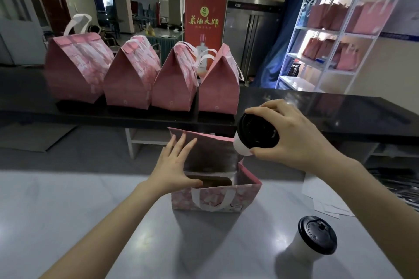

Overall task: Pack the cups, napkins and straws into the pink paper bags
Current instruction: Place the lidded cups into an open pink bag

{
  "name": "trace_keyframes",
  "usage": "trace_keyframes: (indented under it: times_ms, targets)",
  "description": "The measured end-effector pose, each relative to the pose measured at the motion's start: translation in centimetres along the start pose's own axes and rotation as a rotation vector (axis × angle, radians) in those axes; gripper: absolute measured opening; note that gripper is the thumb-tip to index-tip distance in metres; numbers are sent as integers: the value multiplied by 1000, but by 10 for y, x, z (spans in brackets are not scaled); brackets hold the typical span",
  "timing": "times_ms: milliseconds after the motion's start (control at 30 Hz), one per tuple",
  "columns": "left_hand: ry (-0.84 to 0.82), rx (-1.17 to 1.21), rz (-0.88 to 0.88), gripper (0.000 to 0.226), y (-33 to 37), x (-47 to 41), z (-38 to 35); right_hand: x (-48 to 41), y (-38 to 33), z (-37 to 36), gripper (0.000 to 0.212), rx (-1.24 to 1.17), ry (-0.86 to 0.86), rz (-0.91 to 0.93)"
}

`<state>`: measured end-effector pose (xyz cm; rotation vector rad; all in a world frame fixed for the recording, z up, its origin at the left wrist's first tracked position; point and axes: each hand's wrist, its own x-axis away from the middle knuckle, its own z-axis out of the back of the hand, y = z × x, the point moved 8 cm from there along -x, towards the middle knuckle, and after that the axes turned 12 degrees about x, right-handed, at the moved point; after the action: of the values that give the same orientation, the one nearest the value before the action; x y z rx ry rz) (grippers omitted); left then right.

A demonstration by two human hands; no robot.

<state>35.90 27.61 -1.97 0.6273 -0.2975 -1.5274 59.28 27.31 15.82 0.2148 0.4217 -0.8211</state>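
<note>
An open pink paper bag (247, 190) with white handles stands on the grey table in front of me. My left hand (175, 165) rests flat on its left wall with fingers spread, thumb over the near rim. My right hand (292, 137) holds a white cup with a black lid (257, 135) from above, tilted, over the bag's right edge. A second white cup with a black lid (315, 239) stands on the table at the lower right. White napkins (326, 199) lie right of the bag. No straws can be made out.
Several closed pink bags (131, 77) line the black counter (317, 106) behind the table. A metal shelf rack (335, 38) at the right holds more pink bags. A red banner (205, 27) stands beyond the counter.
</note>
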Motion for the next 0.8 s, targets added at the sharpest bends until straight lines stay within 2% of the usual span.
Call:
trace_keyframes:
  times_ms: [233,367,500,800]
  targets:
    - [-55,-20,-11,121,2,3,-1,-21,-35,-71,77,-218,-215,8]
    - [-89,-20,-60,129,6,14,3,-22,-59,-128,82,-133,-356,65]
    - [-74,-92,-74,129,5,26,4,-10,-71,-172,82,46,-378,161]
    - [-51,-196,-85,136,12,43,10,2,-89,-226,81,6,-464,133]
